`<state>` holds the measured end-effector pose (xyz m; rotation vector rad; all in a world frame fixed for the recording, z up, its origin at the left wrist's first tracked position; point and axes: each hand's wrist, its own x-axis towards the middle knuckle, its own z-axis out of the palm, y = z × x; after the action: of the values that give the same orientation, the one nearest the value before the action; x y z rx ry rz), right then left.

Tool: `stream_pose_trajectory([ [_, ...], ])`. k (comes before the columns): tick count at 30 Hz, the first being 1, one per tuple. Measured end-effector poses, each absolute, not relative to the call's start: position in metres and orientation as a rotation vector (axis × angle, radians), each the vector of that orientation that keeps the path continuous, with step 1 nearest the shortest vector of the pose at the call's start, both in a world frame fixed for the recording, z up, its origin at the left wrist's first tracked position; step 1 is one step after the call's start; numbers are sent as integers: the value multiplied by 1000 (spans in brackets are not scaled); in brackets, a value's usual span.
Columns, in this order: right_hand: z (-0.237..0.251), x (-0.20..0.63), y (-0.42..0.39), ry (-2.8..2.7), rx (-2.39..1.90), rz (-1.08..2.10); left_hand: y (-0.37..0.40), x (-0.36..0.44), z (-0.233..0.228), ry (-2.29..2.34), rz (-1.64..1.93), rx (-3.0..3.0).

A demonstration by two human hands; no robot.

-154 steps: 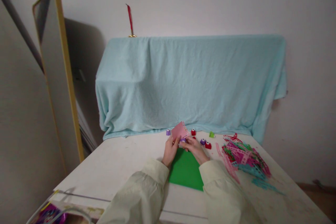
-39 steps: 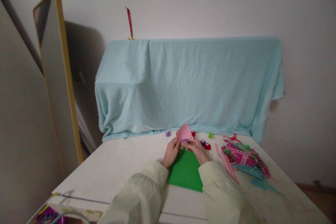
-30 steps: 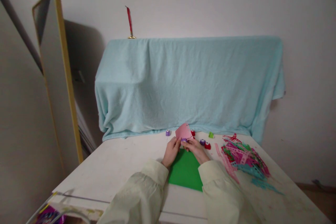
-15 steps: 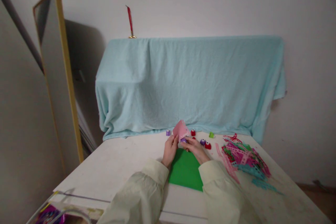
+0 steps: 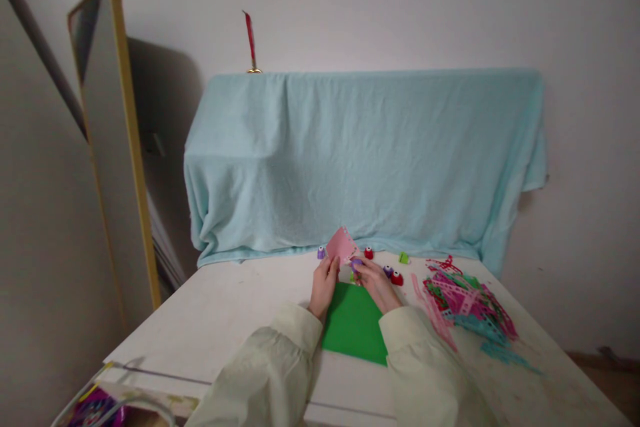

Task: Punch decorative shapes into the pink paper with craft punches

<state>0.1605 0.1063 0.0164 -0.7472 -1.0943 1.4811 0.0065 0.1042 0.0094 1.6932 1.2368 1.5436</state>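
Above the green sheet (image 5: 354, 323) on the desk (image 5: 225, 320), the left hand (image 5: 324, 287) pinches a pink card (image 5: 341, 245); the right hand (image 5: 376, 283) closes around a small purple punch (image 5: 357, 264) at its edge.

A room in a home is shown: a tall gold-framed mirror (image 5: 107, 140) is leaned on the wall, and furniture is covered by a light blue towel blanket (image 5: 365, 160).

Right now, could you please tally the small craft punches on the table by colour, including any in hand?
Purple punches: 3, the last in the right hand
Red punches: 2
Green punch: 1
Total: 6
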Motion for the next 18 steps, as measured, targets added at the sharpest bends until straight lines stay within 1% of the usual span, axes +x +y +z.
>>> stream_pose_trajectory([
  [11,7,166,119,-887,-627,1550,107,6,5,1244,1544,1680],
  [18,13,168,114,-956,-580,1557,107,6,4,1237,1567,1685],
])
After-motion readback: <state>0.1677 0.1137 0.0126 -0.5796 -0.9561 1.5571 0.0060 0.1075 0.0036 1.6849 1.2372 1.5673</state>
